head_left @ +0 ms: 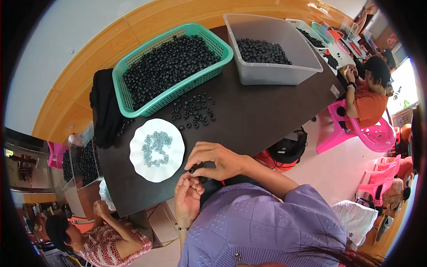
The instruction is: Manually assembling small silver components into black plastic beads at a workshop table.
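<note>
A: Item one, the hands?

B: Right hand [215, 161], above the near edge of the dark table [267, 115]; fingers narrowed to a pinch on a small black ring [191, 170]. Left hand [187, 198], just below it and partly off the table edge; fingers curled in close at the tips, which meet the right hand's at the ring. Whether they hold anything of their own, I cannot tell. Purple knitted sleeves on both arms.

A: Item two, nearest stock?

B: White scalloped plate [135, 155], just left of the hands, carrying a heap of small silver metal parts [155, 149]. Beyond it, a loose scatter of black rings [194, 110] lying on the bare table.

A: Containers?

B: Green mesh basket [119, 73], far left of the table, filled with black rings, tilted across the corner. Clear plastic tub [275, 73], to its right and just apart from it, with a shallower layer of the same rings at the bottom. A black cloth [104, 107] lies against the basket's left end.

A: Surroundings?

B: One person in an orange top [369, 100], seated on a pink plastic chair [356, 131] at the far right end of the table, hands raised together. Another person in a red patterned top [115, 242], lower left, beside a clear bin of black rings [82, 162]. More pink chairs at the right edge.
</note>
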Motion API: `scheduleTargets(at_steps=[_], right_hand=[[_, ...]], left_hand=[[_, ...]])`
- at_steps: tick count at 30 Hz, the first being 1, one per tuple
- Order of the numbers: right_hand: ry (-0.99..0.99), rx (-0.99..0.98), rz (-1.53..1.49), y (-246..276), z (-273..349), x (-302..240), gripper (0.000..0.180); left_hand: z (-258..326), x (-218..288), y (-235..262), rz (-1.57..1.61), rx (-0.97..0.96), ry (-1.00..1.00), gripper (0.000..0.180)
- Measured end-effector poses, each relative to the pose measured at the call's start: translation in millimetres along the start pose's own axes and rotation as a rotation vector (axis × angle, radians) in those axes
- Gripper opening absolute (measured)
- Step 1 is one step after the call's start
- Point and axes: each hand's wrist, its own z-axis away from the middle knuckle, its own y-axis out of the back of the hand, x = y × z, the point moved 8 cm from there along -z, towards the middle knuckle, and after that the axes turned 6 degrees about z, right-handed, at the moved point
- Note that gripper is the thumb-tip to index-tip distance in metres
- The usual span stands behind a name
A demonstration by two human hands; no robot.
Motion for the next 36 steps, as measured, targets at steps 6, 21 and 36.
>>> scheduleTargets(at_steps=[6,21,36], right_hand=[[0.036,0.019,0.040,4,6,4,0.022],[-0.257,0.250,-0.019,62,23,39,0.036],[-0.185,0.224,-0.036,65,30,38,0.027]], left_hand=[[-10,-18,14,0.011,0.026,0.114,0.026],[-32,-21,-4,-0.195,0.006,0.135,0.020],[-43,-27,-24,-0.157,-0.010,0.164,0.024]])
